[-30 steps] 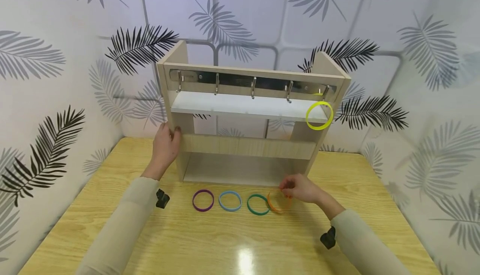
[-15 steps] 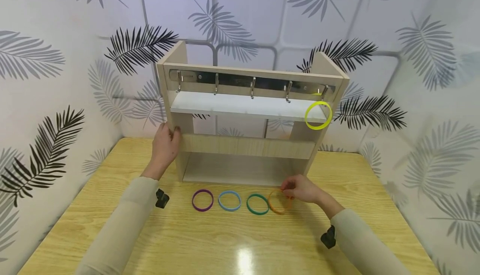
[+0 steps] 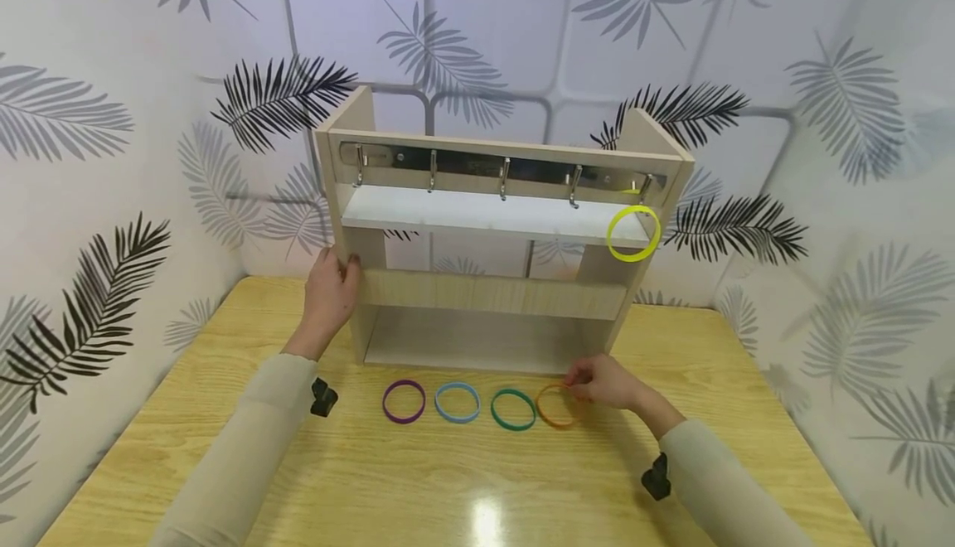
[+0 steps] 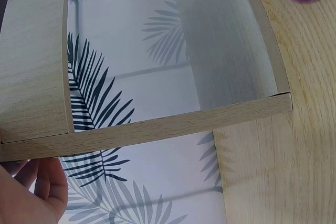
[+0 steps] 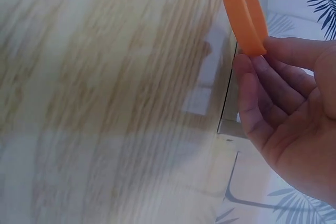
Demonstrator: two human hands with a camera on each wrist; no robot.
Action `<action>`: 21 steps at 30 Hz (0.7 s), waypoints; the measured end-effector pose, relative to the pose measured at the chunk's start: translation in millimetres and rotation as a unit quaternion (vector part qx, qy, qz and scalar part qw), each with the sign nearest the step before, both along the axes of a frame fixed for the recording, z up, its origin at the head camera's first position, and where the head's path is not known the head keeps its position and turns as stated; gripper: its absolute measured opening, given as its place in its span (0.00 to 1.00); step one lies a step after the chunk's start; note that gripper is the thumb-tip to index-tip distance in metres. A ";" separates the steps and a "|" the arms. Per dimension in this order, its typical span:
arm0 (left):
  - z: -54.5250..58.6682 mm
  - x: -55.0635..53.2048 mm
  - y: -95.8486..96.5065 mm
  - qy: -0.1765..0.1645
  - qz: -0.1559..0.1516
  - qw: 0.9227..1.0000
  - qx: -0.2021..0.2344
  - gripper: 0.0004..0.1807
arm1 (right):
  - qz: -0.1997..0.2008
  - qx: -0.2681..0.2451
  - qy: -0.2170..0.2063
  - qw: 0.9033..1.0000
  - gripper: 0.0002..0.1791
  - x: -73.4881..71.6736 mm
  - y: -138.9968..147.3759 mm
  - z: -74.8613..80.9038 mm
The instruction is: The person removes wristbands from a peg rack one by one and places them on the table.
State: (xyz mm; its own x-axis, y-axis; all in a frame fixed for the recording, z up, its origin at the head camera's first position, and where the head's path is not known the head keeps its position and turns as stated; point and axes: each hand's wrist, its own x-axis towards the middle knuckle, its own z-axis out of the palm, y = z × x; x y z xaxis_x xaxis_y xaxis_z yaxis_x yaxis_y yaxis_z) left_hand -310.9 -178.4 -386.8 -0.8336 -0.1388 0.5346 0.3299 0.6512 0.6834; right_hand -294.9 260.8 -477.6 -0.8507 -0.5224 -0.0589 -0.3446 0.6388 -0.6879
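My right hand [image 3: 608, 381] pinches the far edge of an orange silicone wristband [image 3: 558, 426] between thumb and fingers, just in front of the shelf. In the right wrist view the orange wristband [image 5: 244, 14] stands tilted from the fingertips. My left hand [image 3: 331, 294] grips the left side panel of a pale wooden shelf unit [image 3: 492, 292]; part of its fingers is hidden behind the panel. To the left of the orange band, a green wristband [image 3: 515, 428], a light blue one [image 3: 458, 421] and a purple one [image 3: 404, 421] lie in a row on the table.
A metal rail with several hooks [image 3: 504, 178] runs across the shelf's top front. From the rightmost hook hangs a yellow wristband [image 3: 630, 258]. The wooden table [image 3: 388, 481] reaches back to a leaf-patterned wall [image 3: 477, 16].
My right hand has shifted slightly right and toward me with the orange wristband, which overlapped the green one and now sits beside it, lying flatter. My left hand keeps its place on the panel.
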 end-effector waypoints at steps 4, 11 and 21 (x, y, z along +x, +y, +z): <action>0.2 0.0 -0.2 0.001 -0.002 1.000 -0.001 0.22 | -0.004 0.005 -0.003 1.000 0.04 1.1 3.4 0.0; -1.5 -1.3 -0.4 0.005 0.001 1.000 -0.003 0.22 | -0.005 -0.009 -0.029 1.000 0.05 1.3 8.5 -6.4; -0.6 -0.2 0.2 0.012 -0.001 1.000 0.000 0.21 | -0.003 -0.045 -0.052 0.998 0.09 -2.4 15.8 -12.9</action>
State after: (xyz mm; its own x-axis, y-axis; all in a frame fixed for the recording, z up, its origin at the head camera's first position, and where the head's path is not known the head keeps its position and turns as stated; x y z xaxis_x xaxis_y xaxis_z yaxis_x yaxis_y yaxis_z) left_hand -311.1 -178.1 -387.4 -0.8213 -0.1362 0.5540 0.3475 0.6507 0.6751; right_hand -297.4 276.5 -490.5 -0.8453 -0.5248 -0.0999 -0.2649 0.5742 -0.7747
